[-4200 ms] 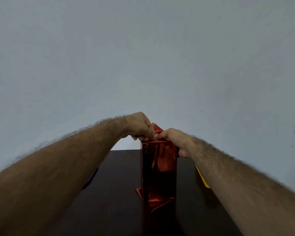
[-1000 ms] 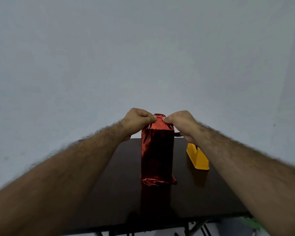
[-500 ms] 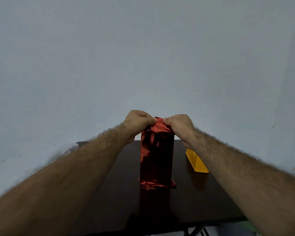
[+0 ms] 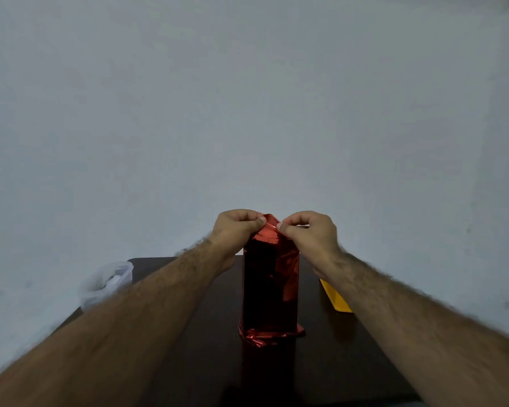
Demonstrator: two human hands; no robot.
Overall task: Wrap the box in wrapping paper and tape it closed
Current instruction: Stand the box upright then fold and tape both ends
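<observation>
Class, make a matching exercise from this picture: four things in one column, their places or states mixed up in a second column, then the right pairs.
Things
1. wrapped box
2. clear tub
3. yellow object
4. left hand

Places or states
A. at the table's far left corner
B. pinching the red paper at the top
C. upright mid-table
D. beside the right forearm

Pairs: 1-C, 2-A, 3-D, 4-B

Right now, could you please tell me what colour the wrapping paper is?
Shiny metallic red wrapping paper, seen in the head view.
</observation>
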